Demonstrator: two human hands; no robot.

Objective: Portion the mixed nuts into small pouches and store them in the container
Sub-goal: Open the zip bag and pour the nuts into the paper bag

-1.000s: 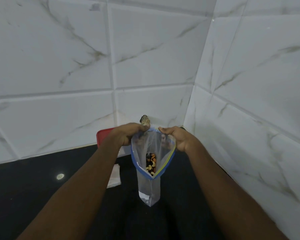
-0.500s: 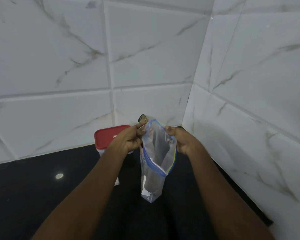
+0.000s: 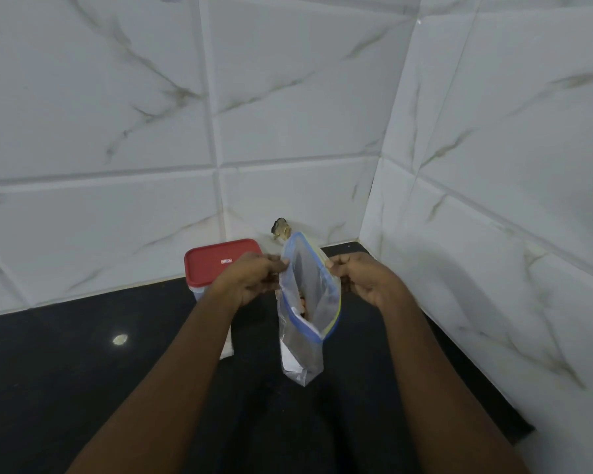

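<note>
A clear zip pouch [image 3: 305,323] with a blue and yellow seal hangs above the black counter, its mouth spread wide. My left hand [image 3: 254,280] pinches the left edge of the mouth. My right hand [image 3: 360,278] pinches the right edge. A few nuts [image 3: 302,304] show through the plastic inside. A container with a red lid [image 3: 220,261] stands on the counter behind my left hand, against the wall.
A small brownish object [image 3: 280,229] shows against the tiled wall just behind the pouch top. White folded plastic [image 3: 227,347] lies on the counter [image 3: 83,371] under my left forearm. Marble-tiled walls [image 3: 493,200] close the corner at the back and right.
The pouch has turned from facing me to edge-on, its mouth narrowing and the nuts mostly slipping from sight. The view shifted, uncovering the red lid.
</note>
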